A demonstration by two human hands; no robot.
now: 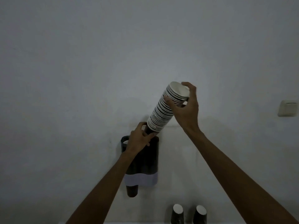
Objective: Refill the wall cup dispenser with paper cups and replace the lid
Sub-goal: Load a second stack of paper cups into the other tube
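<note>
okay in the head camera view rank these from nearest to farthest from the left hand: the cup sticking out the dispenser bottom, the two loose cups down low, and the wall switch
From the left hand:
1. Cup at the dispenser bottom, straight below.
2. Two loose cups, lower right; too close together to split.
3. Wall switch, far right.

wall point(80, 62) – bare, dim | switch plate point(288, 108) – right, possibly a light switch

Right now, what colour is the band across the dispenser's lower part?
Pale white band on the dark dispenser, head view.
</note>
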